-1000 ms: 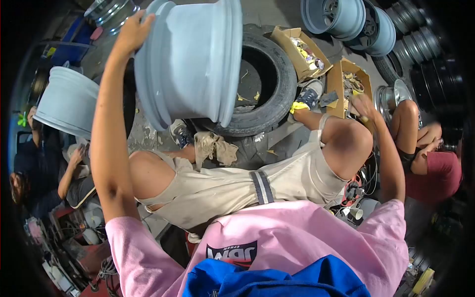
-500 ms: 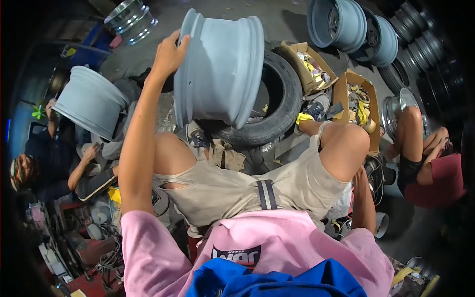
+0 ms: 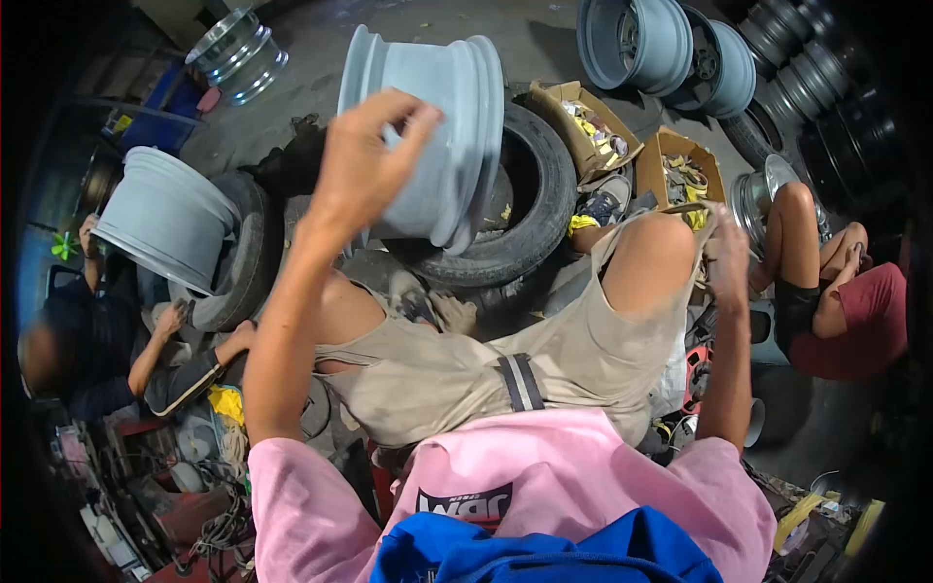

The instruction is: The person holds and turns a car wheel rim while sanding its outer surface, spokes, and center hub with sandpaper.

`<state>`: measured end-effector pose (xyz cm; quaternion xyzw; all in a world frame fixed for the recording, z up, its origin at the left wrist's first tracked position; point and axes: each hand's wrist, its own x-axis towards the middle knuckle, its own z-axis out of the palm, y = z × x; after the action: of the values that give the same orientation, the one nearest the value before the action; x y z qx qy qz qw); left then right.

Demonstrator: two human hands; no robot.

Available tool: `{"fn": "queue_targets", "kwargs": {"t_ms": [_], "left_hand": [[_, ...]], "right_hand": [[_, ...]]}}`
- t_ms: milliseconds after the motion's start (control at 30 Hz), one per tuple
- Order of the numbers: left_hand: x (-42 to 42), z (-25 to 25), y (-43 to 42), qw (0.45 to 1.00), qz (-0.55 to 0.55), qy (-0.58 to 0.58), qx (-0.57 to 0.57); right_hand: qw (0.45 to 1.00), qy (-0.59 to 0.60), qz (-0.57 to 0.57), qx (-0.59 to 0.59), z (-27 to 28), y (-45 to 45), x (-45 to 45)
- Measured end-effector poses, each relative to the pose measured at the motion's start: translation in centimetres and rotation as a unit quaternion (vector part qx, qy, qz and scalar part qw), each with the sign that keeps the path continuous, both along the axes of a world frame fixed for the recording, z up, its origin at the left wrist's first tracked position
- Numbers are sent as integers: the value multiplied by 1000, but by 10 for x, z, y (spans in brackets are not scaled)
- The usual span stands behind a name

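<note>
A pale grey wheel rim (image 3: 437,83) stands on its tread side in front of me, over a black tyre (image 3: 539,165) lying on the floor. My left hand (image 3: 369,165) hovers between my head and the rim, holding nothing, its curled fingers apart from the thumb and slightly blurred. Beside my right knee, my right hand (image 3: 727,257) is raised with its fingers at the stretched hem of my beige shorts (image 3: 573,335). The hem looks gripped, though motion blur softens the fingertips.
Two cardboard boxes (image 3: 653,175) of scraps sit beyond my right foot. More grey rims (image 3: 641,44) stand at the upper right. At left, a person (image 3: 87,330) handles another grey rim (image 3: 160,219); a person in red (image 3: 850,330) crouches at right. Tools and cables clutter the lower left.
My left hand has let go of the rim's edge and moved back toward me. My right hand has risen from beneath the knee to the shorts' hem, which is pulled outward.
</note>
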<state>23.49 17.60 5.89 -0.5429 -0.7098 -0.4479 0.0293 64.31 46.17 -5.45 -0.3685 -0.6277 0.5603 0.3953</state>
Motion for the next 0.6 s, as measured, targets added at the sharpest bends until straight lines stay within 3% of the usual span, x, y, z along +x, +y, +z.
{"fn": "queue_targets", "kwargs": {"t_ms": [33, 67, 100, 167, 233, 300, 367, 433, 467, 500, 567, 600], "left_hand": [[7, -1, 3, 999, -39, 29, -24], [9, -1, 6, 999, -40, 31, -21], [10, -3, 7, 998, -46, 37, -23], [2, -10, 7, 998, -50, 42, -25], [-15, -13, 7, 999, -18, 19, 43], [-37, -9, -2, 997, 33, 27, 71], [-58, -9, -8, 987, 108, 50, 103], [-86, -20, -13, 971, 181, 132, 87], [-96, -30, -19, 958, 222, 180, 33], [-92, -37, -20, 957, 221, 187, 34], [-80, -49, -22, 951, 231, 37, -202], [-77, -61, -18, 954, 243, 38, -173]], "right_hand": [[999, 49, 6, -14, 33, -11, -14], [998, -31, 56, 20, 41, -1, -7], [998, -32, 56, 23, 58, -11, -10], [921, -302, 94, 229, 92, -49, -10], [931, -312, 81, 169, 98, -67, 9], [968, -241, 68, 30, 94, -65, 42], [979, -195, 63, 18, 88, -65, 53], [961, -273, 31, 43, 101, -67, 41], [952, -259, 63, 150, 87, -54, 37], [954, -253, 61, 149, 85, -45, 29], [941, -240, 55, 233, 81, -33, 6], [943, -234, 56, 230, 81, -29, -5]]}}
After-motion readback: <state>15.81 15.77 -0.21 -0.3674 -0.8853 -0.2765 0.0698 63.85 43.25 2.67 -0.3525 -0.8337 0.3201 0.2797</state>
